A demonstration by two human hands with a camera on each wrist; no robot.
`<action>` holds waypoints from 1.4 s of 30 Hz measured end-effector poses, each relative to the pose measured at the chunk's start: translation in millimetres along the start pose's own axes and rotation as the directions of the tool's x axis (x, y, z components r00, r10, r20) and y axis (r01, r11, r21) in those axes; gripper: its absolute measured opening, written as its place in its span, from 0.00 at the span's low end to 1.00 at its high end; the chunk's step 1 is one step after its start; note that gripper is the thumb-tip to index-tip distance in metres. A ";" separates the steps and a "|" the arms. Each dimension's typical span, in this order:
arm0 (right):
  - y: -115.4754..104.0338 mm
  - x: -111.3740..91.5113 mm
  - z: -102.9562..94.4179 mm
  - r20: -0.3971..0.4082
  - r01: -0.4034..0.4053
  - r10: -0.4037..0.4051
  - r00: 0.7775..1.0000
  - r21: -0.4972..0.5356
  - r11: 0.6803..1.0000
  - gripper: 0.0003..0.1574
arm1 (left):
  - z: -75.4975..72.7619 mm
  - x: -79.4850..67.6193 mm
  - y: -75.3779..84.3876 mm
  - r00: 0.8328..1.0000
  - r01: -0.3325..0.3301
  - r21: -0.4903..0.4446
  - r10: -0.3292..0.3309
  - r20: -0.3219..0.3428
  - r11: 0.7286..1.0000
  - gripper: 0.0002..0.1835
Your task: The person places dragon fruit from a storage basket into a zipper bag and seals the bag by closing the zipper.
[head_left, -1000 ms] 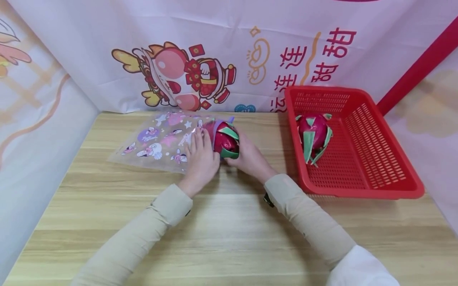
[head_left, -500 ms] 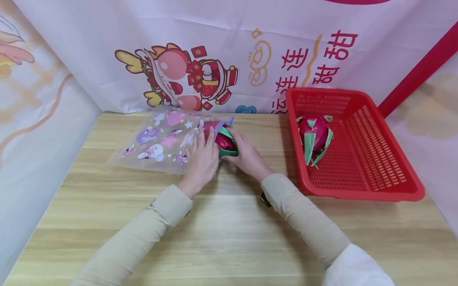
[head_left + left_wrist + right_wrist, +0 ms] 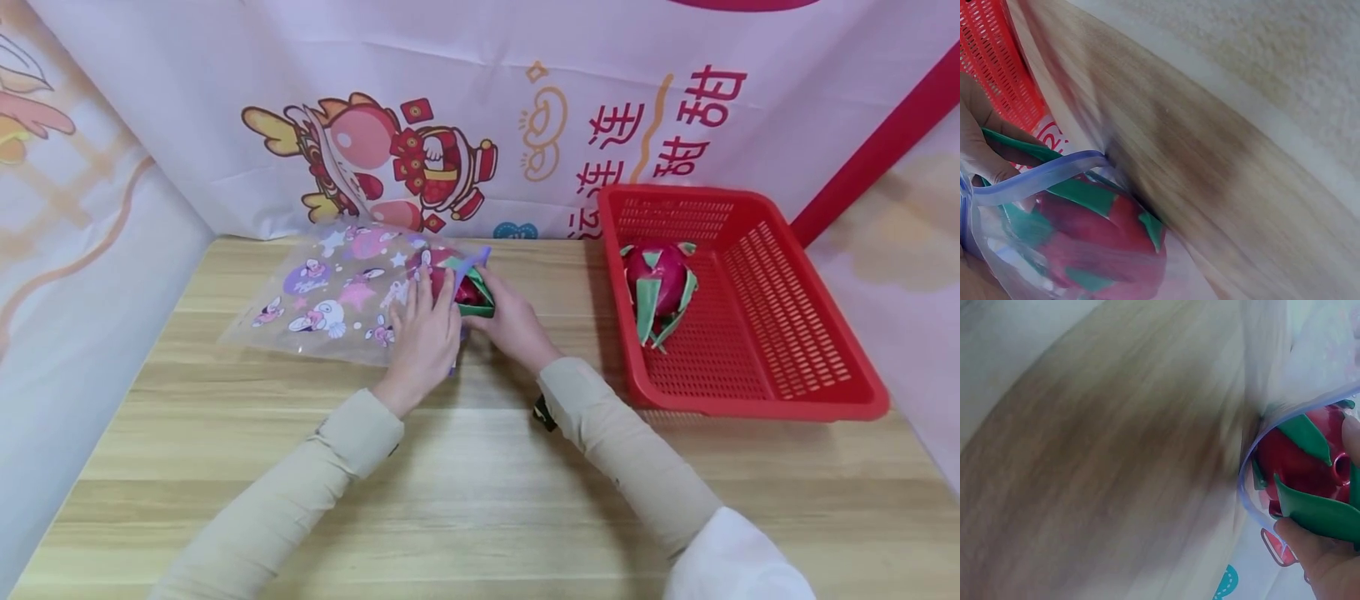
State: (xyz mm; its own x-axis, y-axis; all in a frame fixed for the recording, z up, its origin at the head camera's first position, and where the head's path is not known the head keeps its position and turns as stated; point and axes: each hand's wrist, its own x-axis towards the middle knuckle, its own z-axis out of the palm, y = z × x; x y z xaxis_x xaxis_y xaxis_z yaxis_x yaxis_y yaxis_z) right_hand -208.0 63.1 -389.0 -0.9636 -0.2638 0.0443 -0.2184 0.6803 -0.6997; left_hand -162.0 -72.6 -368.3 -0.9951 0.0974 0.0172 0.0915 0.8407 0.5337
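Observation:
A printed clear zip bag [image 3: 322,287] lies on the table, its purple-edged mouth facing right. Most of a red dragon fruit [image 3: 467,293] with green scales is inside it, and its near end pokes from the mouth. My left hand [image 3: 422,342] holds the bag at the mouth, fingers on top; its grip underneath is hidden. My right hand [image 3: 513,321] grips the dragon fruit's outer end, with thumb and fingers around it in the right wrist view. Through the film the fruit [image 3: 1116,250] shows in the left wrist view.
A red plastic basket [image 3: 720,404] stands at the right, with a second dragon fruit [image 3: 660,279] at its left side. Behind the wooden table [image 3: 465,500] hangs a printed white cloth [image 3: 300,50].
My right hand has moved left, sliding the dragon fruit deeper into the bag. The bag's mouth now covers more of it. My left hand has stayed nearly in place.

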 end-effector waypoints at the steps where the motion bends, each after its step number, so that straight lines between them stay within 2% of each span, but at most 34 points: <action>1: 0.1 -0.4 0.2 -0.002 -0.007 0.007 1.000 0.004 1.000 0.51 | 0.1 -0.1 0.1 1.000 -0.005 0.002 0.005 0.000 1.000 0.29; 9: 3.6 -1.9 5.1 -0.038 -0.035 0.036 0.999 0.027 0.999 0.48 | 3.3 -0.7 0.7 0.999 -0.052 0.007 0.052 0.009 0.999 0.29; 14: 5.2 -1.5 7.3 -0.069 -0.028 0.032 0.997 0.056 0.998 0.41 | 3.4 -3.0 5.5 0.996 -0.091 -0.007 0.091 0.015 0.996 0.29; 20: 5.3 2.7 9.0 -0.057 -0.075 0.083 0.995 0.132 0.988 0.40 | 3.1 -4.1 10.5 0.994 -0.111 -0.026 0.111 0.000 0.993 0.29; 26: 3.1 8.3 8.6 -0.092 -0.097 0.108 0.990 0.117 0.988 0.42 | 1.2 -0.8 5.8 0.999 -0.045 -0.028 0.044 -0.031 0.999 0.32; 31: 1.7 7.9 8.6 -0.113 -0.127 0.140 0.984 0.111 0.986 0.45 | -0.4 0.8 0.8 0.999 0.026 -0.045 -0.027 -0.022 0.999 0.34; 36: 4.5 6.8 11.3 -0.058 -0.123 0.130 0.990 0.116 0.986 0.46 | -0.8 0.1 -4.0 0.999 0.051 -0.060 -0.051 0.002 0.997 0.34; 42: 6.8 7.2 12.5 0.047 -0.107 0.100 0.994 0.213 0.971 0.38 | -0.5 -1.4 -9.8 0.999 0.055 -0.086 -0.055 0.003 0.995 0.34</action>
State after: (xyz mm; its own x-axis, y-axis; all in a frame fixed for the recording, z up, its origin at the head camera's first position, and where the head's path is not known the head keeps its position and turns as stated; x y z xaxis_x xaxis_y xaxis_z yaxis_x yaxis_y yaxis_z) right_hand -214.4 57.3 -402.4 -0.9723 -0.2261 -0.0590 -0.0756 0.5434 -0.8361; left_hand -161.5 -81.2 -373.2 -0.9985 0.0527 -0.0143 0.0334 0.7957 0.6048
